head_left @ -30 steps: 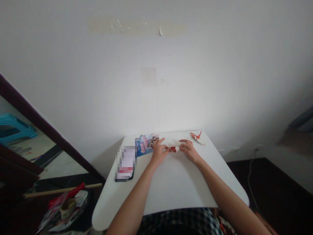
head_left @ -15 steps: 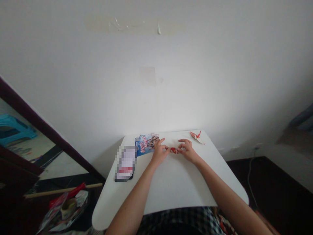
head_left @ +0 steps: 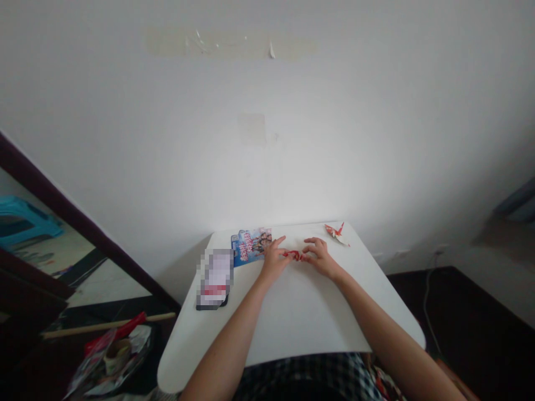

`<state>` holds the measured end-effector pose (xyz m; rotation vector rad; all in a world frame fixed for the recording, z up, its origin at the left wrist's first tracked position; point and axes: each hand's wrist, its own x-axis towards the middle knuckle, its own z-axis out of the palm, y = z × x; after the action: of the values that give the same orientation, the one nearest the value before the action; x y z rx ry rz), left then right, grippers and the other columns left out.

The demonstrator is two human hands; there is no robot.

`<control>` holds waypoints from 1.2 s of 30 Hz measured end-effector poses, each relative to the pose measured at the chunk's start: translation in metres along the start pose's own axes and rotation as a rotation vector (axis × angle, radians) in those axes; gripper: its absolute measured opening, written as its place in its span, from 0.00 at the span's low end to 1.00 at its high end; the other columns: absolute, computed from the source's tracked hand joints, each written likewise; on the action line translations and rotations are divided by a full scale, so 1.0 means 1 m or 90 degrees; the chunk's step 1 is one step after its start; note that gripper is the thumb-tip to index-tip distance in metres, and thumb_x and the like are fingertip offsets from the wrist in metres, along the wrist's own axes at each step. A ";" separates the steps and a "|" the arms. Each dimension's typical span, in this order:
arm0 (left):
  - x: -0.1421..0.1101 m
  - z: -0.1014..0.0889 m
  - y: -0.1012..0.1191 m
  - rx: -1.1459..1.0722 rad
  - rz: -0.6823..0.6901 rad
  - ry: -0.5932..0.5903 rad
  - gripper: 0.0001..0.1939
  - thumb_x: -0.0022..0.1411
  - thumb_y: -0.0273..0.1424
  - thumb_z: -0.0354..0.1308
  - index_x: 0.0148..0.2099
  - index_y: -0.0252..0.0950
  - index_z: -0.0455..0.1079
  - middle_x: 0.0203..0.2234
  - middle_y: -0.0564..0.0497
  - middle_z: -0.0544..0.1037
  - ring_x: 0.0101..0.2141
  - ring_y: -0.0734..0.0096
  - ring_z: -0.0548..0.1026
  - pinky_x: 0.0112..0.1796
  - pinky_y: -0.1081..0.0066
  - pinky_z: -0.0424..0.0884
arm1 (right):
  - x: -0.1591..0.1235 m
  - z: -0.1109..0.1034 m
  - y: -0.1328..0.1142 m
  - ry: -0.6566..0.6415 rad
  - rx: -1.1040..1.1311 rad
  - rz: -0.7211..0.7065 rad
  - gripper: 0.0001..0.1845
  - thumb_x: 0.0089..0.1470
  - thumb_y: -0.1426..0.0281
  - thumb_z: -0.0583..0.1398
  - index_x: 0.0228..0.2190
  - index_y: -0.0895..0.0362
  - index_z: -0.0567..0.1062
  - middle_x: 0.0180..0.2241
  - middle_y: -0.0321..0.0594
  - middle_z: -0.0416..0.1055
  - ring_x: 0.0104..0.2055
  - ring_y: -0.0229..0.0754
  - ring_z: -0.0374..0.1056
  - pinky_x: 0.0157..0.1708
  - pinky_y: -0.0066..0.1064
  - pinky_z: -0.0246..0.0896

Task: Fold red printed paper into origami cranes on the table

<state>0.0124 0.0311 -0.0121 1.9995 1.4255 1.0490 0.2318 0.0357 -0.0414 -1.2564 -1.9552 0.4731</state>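
A small red piece of folded paper (head_left: 296, 255) is held low over the white table (head_left: 309, 306), between both hands. My left hand (head_left: 276, 259) pinches its left end with thumb and fingertip, the other fingers stretched forward. On the opposite end, my right hand (head_left: 320, 259) closes thumb and finger on the paper, its remaining fingers curved above. The fingertips hide part of the paper. Beyond my right hand lies a red and white folded paper crane (head_left: 336, 233). A blue printed leaflet (head_left: 248, 248) lies flat beside my left hand.
A phone (head_left: 215, 278) with a blurred-out screen lies on the table's left side. The white wall (head_left: 267, 172) rises right behind the table. Down on the floor at left are a bag with rubbish (head_left: 119, 356) and a wooden stick (head_left: 108, 324). A cable (head_left: 426, 306) hangs at right.
The red paper looks narrower and more twisted between my fingers. My left hand has shifted slightly to the right, and the right hand has stayed nearly in place.
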 end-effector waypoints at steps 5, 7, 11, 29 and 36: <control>-0.001 0.000 0.002 0.012 0.002 0.020 0.05 0.58 0.34 0.66 0.32 0.41 0.83 0.63 0.49 0.72 0.63 0.55 0.66 0.66 0.49 0.55 | 0.000 -0.002 -0.004 0.001 0.030 0.008 0.14 0.58 0.53 0.64 0.31 0.50 0.80 0.54 0.45 0.70 0.63 0.56 0.55 0.64 0.57 0.52; -0.002 0.000 0.003 0.011 -0.005 0.023 0.05 0.58 0.34 0.66 0.34 0.43 0.83 0.63 0.50 0.73 0.63 0.55 0.66 0.67 0.48 0.55 | 0.000 -0.003 -0.005 0.000 0.039 0.013 0.15 0.57 0.52 0.64 0.30 0.50 0.80 0.54 0.45 0.70 0.63 0.56 0.55 0.64 0.56 0.52; -0.002 -0.001 0.007 0.010 -0.007 0.024 0.05 0.57 0.35 0.67 0.35 0.43 0.84 0.62 0.50 0.73 0.63 0.54 0.66 0.67 0.48 0.55 | 0.001 -0.004 -0.005 -0.009 0.050 0.013 0.17 0.57 0.51 0.64 0.30 0.51 0.81 0.54 0.45 0.71 0.63 0.55 0.55 0.65 0.54 0.50; -0.003 0.000 0.009 0.023 -0.023 0.003 0.05 0.56 0.34 0.67 0.29 0.42 0.82 0.63 0.51 0.72 0.64 0.51 0.64 0.67 0.45 0.52 | 0.001 -0.004 -0.009 -0.013 0.056 0.019 0.10 0.56 0.57 0.66 0.29 0.49 0.83 0.53 0.43 0.73 0.63 0.54 0.56 0.65 0.52 0.50; -0.003 0.000 0.007 0.015 -0.030 0.006 0.04 0.55 0.34 0.68 0.29 0.43 0.82 0.63 0.53 0.72 0.66 0.48 0.62 0.67 0.42 0.50 | 0.003 -0.002 -0.007 -0.012 0.057 0.044 0.13 0.53 0.56 0.67 0.24 0.50 0.82 0.50 0.43 0.75 0.61 0.55 0.59 0.64 0.53 0.51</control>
<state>0.0160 0.0259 -0.0072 1.9706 1.4882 1.0270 0.2287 0.0349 -0.0347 -1.2703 -1.8889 0.6033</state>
